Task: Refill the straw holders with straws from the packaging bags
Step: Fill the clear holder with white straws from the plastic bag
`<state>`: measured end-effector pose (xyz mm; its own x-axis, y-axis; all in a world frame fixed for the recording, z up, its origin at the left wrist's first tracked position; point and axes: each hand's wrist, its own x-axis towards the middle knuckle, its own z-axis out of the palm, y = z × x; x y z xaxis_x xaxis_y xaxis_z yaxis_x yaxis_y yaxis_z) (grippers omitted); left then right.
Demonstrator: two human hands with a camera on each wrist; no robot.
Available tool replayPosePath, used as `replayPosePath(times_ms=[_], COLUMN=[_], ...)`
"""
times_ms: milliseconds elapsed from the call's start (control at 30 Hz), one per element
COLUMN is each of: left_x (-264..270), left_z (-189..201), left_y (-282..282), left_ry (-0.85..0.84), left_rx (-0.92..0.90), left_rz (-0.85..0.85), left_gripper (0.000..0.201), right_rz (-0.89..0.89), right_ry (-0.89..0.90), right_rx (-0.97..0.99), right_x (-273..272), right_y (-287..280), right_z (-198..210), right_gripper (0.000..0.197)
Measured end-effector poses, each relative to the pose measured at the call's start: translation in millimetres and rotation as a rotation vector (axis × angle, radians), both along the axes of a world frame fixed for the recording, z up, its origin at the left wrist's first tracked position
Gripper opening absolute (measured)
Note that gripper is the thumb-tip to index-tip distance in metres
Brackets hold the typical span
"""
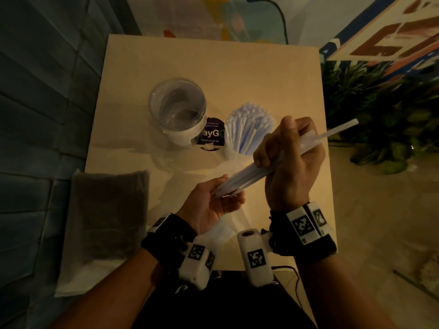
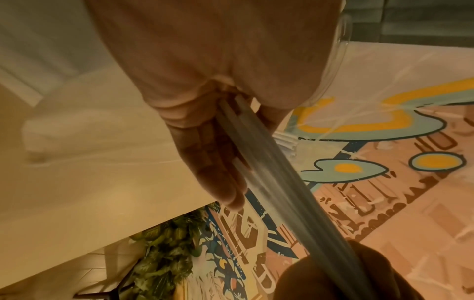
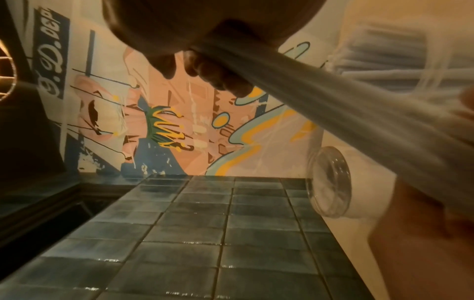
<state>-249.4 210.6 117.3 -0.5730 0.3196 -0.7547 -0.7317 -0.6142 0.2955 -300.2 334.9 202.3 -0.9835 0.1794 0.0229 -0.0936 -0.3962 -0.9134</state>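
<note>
Both hands hold one bundle of white straws [image 1: 247, 176] above the table, slanting from lower left to upper right. My right hand [image 1: 288, 155] grips its middle in a fist, and one straw tip [image 1: 349, 124] sticks out past it. My left hand [image 1: 221, 198] is palm up, with thumb and fingers closed around the bundle's lower end. The same bundle [image 2: 277, 182] [image 3: 346, 105] crosses both wrist views. A clear holder [image 1: 178, 110] with a white base stands with no straws in it at mid-table. A second holder [image 1: 249, 124], packed with straws, stands to its right.
A dark flat packaging bag [image 1: 107, 224] lies at the table's left front. Crumpled clear plastic [image 1: 223, 162] lies under the hands. A purple round sticker [image 1: 212, 134] sits between the holders. Plants [image 1: 380, 119] stand off the right edge, and a tiled wall [image 1: 42, 91] runs along the left.
</note>
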Motion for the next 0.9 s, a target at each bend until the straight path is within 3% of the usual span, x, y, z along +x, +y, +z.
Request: replayPosePath(times_ms=[233,367,433,600,767,900], left_x=[-3.0,-3.0,-2.5,-1.2,1.0,2.1], left_z=[1.1,-1.3,-0.4,-1.5,-3.4,-6.1], left_y=[-1.3,-1.7,-1.2,-2.1,-5.9,-3.4], left_ry=[0.015,0.042,0.075,0.084,0.06,0.065], left_rx=[-0.011,-0.03,-0.04,-0.085,-0.091,-0.122], left_rz=[-0.011,-0.027,-0.049,-0.054,-0.054,-0.073], left_gripper=[0.026,0.054,0.056,0.053,0.03,0.03], right_rz=[0.095,0.151,0.165,0.205,0.275,0.327], right_ry=[-0.098,-0.035,-0.013,-0.013,-0.058,-0.083], right_rx=[-0.049,0.036,0.147,0.233,0.255,0.293], right_x=[11.9,13.3,14.4,22.0,24.7,23.6], right_y=[-13.4,-14.4,-15.5,-15.6,-13.2,-15.1], right_z=[-7.3,-3.9,-2.9,-4.4,-12.5,-21.7], right_gripper=[0.037,0.03,0.025,0.025,0.028,0.031])
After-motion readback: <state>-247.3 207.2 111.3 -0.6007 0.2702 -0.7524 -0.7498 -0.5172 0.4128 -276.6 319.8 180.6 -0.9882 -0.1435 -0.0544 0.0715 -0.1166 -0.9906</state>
